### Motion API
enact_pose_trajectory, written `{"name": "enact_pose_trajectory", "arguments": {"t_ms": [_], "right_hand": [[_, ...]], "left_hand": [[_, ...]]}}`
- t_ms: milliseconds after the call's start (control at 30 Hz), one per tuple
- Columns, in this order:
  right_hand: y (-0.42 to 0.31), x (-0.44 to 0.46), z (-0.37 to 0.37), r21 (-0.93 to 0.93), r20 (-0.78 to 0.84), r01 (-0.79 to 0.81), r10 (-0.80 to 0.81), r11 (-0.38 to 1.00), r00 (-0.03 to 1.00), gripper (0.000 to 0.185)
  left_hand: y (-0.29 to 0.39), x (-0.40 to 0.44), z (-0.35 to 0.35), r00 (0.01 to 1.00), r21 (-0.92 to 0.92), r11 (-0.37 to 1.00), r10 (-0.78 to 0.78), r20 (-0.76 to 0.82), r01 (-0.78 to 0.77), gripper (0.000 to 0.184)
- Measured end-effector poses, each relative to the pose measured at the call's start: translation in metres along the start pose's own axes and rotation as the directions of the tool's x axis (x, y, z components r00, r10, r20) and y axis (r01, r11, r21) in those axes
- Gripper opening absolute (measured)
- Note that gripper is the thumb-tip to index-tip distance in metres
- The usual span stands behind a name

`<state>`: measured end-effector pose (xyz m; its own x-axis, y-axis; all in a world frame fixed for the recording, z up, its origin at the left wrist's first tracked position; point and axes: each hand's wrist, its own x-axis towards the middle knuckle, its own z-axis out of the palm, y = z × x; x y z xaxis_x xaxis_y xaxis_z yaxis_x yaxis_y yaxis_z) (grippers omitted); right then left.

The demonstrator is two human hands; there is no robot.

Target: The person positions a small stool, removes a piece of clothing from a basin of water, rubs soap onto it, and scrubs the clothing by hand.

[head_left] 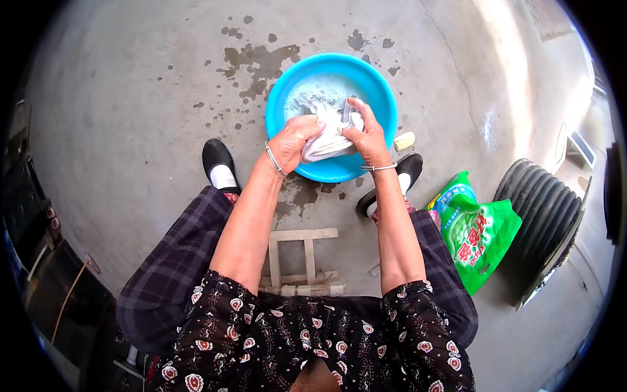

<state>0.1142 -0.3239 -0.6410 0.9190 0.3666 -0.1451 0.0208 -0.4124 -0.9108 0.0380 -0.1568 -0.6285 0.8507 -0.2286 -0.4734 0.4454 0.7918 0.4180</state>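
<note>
A wet white cloth (328, 140) is bunched between my two hands, over the near half of a round blue basin (330, 171). Foamy, soapy water (320, 90) shows in the basin beyond the cloth. My left hand (297, 138) is closed on the cloth's left side, with the thumb on top. On the right side, my right hand (369, 136) grips the cloth with its thumb pressed in and the index finger reaching forward. The undersides of both hands' grips are hidden. Each wrist wears a silver bangle.
A pale yellow bar of soap (404, 141) lies on the concrete floor right of the basin. A green detergent bag (475, 228) stands by my right knee, beside a dark ribbed coil (543, 212). A low wooden stool (305, 236) is between my legs. Wet patches mark the floor.
</note>
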Motion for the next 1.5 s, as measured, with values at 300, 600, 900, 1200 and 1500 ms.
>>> {"name": "enact_pose_trajectory", "arguments": {"t_ms": [300, 600, 900, 1200, 1500], "right_hand": [[-0.015, 0.002, -0.018, 0.389, 0.173, -0.468, 0.436, 0.793, 0.883, 0.02], [-0.016, -0.003, 0.008, -0.833, 0.085, 0.088, -0.031, 0.546, 0.996, 0.061], [-0.006, 0.007, 0.014, 0.385, 0.224, -0.443, 0.384, 0.81, 0.896, 0.03], [-0.064, -0.048, 0.059, -0.239, -0.145, -0.076, 0.041, 0.968, 0.989, 0.029], [-0.061, -0.034, 0.062, -0.132, -0.138, 0.046, -0.065, 0.99, 0.988, 0.019]], "left_hand": [[0.036, 0.007, -0.011, 0.987, 0.749, 0.65, -0.158, -0.033, 0.13, 0.019], [0.006, 0.025, -0.015, 0.875, 0.871, 0.49, 0.428, -0.226, -0.014, 0.051], [-0.025, 0.013, 0.019, 0.653, 0.277, 0.902, -0.007, -0.758, 0.331, 0.056], [-0.053, 0.026, -0.005, 0.977, -0.474, 0.864, 0.085, -0.195, -0.17, 0.029], [-0.033, 0.033, -0.002, 0.884, -0.124, 0.975, 0.109, -0.455, -0.184, 0.03]]}}
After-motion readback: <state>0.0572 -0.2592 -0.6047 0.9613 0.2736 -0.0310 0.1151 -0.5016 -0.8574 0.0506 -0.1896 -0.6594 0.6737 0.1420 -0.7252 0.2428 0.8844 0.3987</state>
